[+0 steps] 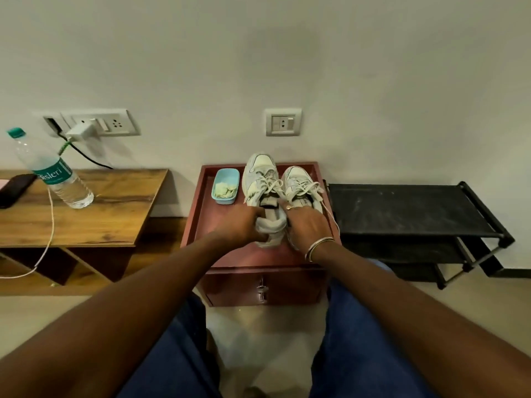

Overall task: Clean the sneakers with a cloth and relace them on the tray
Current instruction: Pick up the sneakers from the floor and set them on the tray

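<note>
Head view gave us 2 white sneakers side by side on the red tray (201, 214), toes toward its far edge and heels near its front edge. The left hand (244, 222) curled round the heel collar of the left sneaker (260, 173). The right hand (307, 225) gripped the heel of the right sneaker (298, 179), fingers bent over it. We judged this hold was meant to steady both shoes for work on the laces (273, 186), which lay threaded but loose over the tongues. A blue tub (227, 173) of pale pieces, perhaps the cloth, sat by the tray's left edge, within reach and untouched.
</note>
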